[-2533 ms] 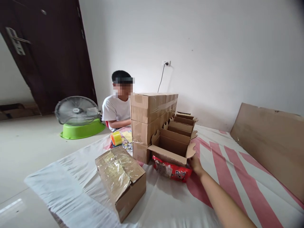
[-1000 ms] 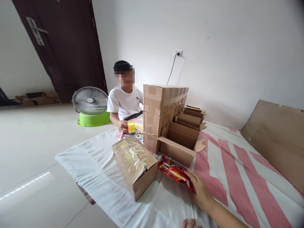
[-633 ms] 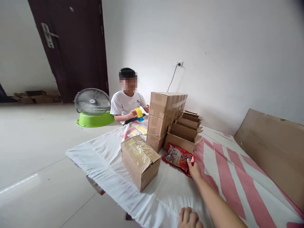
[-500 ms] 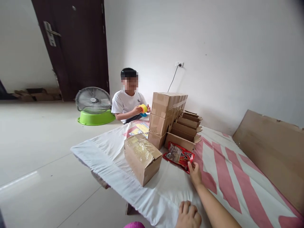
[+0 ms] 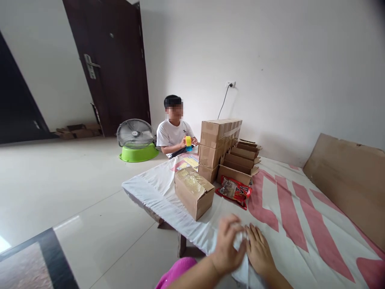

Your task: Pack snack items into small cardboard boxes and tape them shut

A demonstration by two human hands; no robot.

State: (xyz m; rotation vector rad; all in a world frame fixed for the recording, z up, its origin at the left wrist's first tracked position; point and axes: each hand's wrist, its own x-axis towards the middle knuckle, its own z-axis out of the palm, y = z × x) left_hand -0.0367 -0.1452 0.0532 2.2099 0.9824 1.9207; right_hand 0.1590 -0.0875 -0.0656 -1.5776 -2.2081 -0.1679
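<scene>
A fan (image 5: 135, 133) and green tub (image 5: 138, 153) stand near a dark door (image 5: 117, 64), a cable (image 5: 223, 102) hanging from a wall socket (image 5: 227, 84)

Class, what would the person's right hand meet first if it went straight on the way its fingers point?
The right hand would probably meet the glossy red plastic packet first, though the exact depth is unclear.

The taped carton (image 5: 194, 192) has a red packet (image 5: 234, 191) at its right, stacked boxes (image 5: 209, 154) behind it, and the left hand (image 5: 227, 245) and the right hand (image 5: 259, 251) in front.
</scene>
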